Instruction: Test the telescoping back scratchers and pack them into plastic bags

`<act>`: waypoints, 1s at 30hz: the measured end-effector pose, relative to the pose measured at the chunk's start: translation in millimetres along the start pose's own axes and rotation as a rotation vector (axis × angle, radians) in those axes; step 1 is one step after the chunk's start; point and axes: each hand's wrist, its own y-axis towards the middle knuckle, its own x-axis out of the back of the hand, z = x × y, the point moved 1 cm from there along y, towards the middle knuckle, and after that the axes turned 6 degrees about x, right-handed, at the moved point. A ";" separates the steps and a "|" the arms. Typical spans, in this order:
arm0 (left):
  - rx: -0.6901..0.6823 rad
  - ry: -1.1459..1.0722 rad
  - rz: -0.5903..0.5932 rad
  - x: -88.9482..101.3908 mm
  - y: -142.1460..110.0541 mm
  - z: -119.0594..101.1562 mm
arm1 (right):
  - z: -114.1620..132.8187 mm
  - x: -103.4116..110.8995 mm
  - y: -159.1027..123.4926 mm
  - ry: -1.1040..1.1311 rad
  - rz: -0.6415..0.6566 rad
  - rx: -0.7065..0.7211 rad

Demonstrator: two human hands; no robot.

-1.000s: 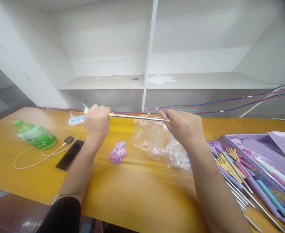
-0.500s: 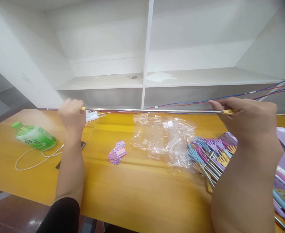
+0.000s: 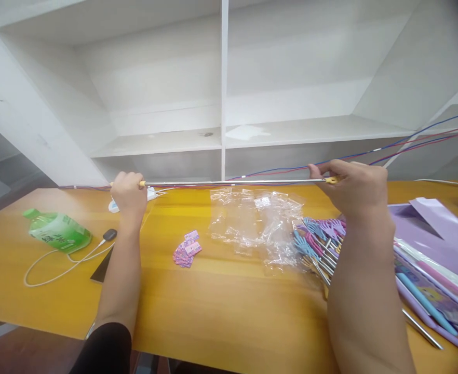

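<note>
A telescopic back scratcher (image 3: 232, 182) with yellow ends stretches level above the back of the table, its thin metal rod drawn out long. My left hand (image 3: 129, 193) is wrapped round its yellow handle. At the other end, my right hand (image 3: 355, 187) grips the yellow head, which is mostly hidden by the fingers. Below the rod lie clear plastic bags (image 3: 252, 223) and a small fanned pile of pink and purple cards (image 3: 187, 249). Several more back scratchers (image 3: 310, 241), with blue, pink and purple hand-shaped heads, lie in a heap beside my right forearm.
A purple box (image 3: 439, 275) holding wrapped items stands at the right. On the left are a green bottle (image 3: 59, 232), a white cable (image 3: 42, 284), a partly covered phone (image 3: 101, 267) and a power strip (image 3: 151, 194). White shelving (image 3: 155, 143) and blue and red wires run behind.
My hands moved far apart, lengthening the back scratcher's rod, then came slightly closer together again. The rod is still much longer than a second ago. The view has shifted slightly.
</note>
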 end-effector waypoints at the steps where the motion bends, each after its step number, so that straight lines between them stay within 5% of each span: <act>1: 0.001 0.009 0.003 -0.6 0.5 2.0 | 0.3 -0.3 -1.3 -0.002 -0.003 0.016; 10: -0.025 0.026 -0.133 -1.9 2.3 19.8 | 10.1 9.9 -5.7 -0.065 0.018 0.101; 30: 0.024 0.033 -0.067 8.2 6.1 11.6 | 11.1 28.8 -2.9 -0.079 -0.049 0.090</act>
